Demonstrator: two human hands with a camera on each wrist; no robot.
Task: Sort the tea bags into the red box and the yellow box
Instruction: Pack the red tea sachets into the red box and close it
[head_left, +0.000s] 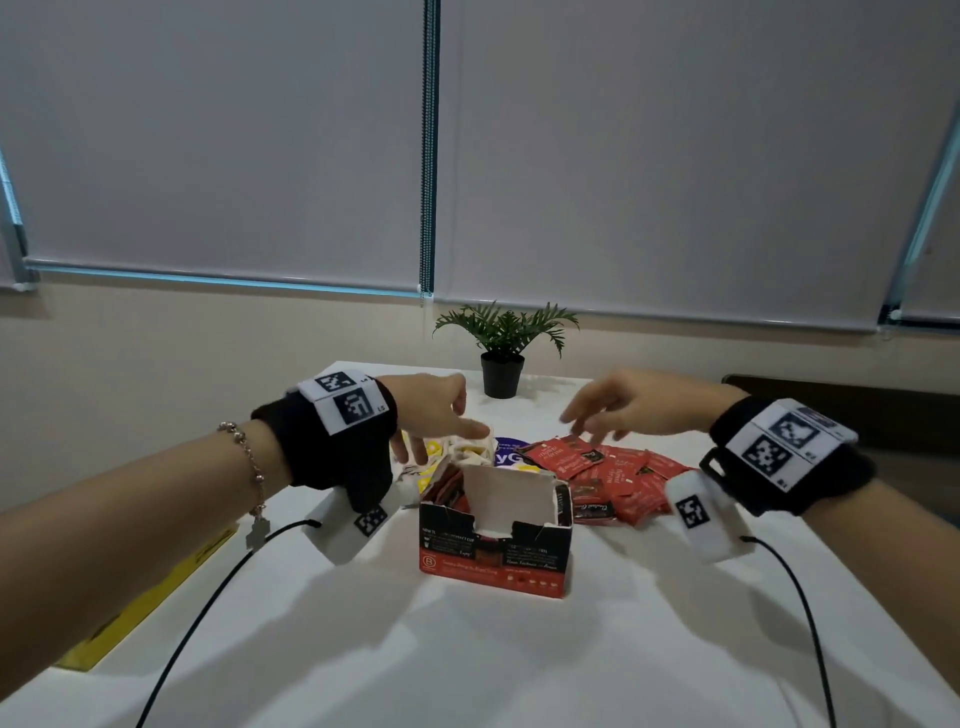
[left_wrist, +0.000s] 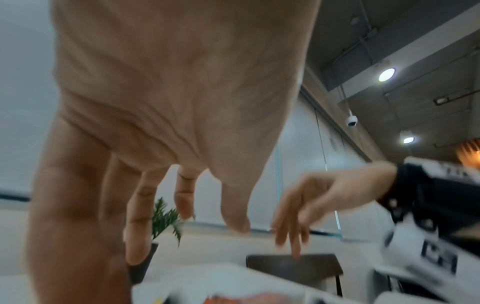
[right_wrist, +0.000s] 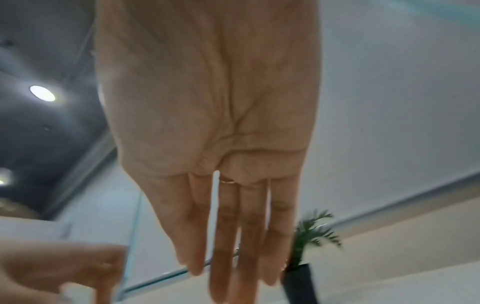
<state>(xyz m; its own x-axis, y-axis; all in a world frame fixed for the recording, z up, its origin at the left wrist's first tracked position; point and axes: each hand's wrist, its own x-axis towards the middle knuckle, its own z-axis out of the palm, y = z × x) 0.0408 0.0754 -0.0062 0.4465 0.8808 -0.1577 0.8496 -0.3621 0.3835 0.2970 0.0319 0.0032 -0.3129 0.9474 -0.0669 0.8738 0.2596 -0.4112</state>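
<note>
An open red box (head_left: 496, 561) stands in the middle of the white table (head_left: 467, 649), with a few red tea bags leaning inside its left end. Behind it to the right lies a pile of red tea bags (head_left: 613, 470). Pale tea bags with yellow tags (head_left: 467, 449) lie behind it to the left. My left hand (head_left: 441, 415) hovers over the pale bags, fingers straight and loose, holding nothing. My right hand (head_left: 613, 410) hovers over the red pile, fingers stretched out and empty. The yellow box is not plainly seen.
A small potted plant (head_left: 503, 353) stands at the table's far edge. A round purple and yellow printed item (head_left: 511, 457) lies under the bags. Black cables (head_left: 208, 603) trail from both wrists. A yellow strip (head_left: 140, 603) runs past the left table edge.
</note>
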